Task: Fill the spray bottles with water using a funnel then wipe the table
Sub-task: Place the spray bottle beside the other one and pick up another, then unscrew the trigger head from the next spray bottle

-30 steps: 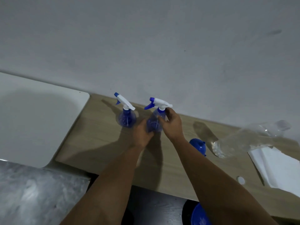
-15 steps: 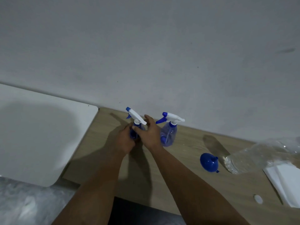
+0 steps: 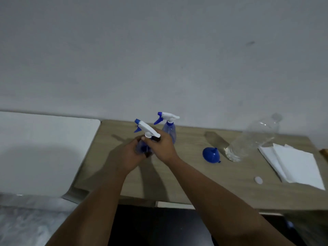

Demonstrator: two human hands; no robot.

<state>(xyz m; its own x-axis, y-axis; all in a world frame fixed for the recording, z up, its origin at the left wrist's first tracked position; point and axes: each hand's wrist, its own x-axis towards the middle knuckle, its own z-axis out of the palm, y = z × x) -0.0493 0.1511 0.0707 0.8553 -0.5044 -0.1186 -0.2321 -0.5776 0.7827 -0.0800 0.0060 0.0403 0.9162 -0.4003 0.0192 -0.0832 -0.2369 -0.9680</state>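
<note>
Two blue spray bottles with white trigger heads are on the wooden table [image 3: 186, 185]. My left hand [image 3: 131, 153] grips the body of the nearer spray bottle [image 3: 148, 130], and my right hand [image 3: 159, 146] holds its neck just under the trigger head. The second spray bottle [image 3: 168, 125] stands upright behind my right hand. A blue funnel [image 3: 210, 155] lies on its side to the right. A clear plastic water bottle [image 3: 252, 139] stands beside it, uncapped, with a little water at the bottom.
White folded paper towels [image 3: 298, 166] lie at the table's right end. A small white cap [image 3: 258, 180] lies near them. A white surface [image 3: 40, 150] adjoins the table's left edge. The wall runs close behind the bottles.
Both hands left the right spray bottle and took hold of the left one, then drew it nearer. The view has shifted, so the table sits lower in frame.
</note>
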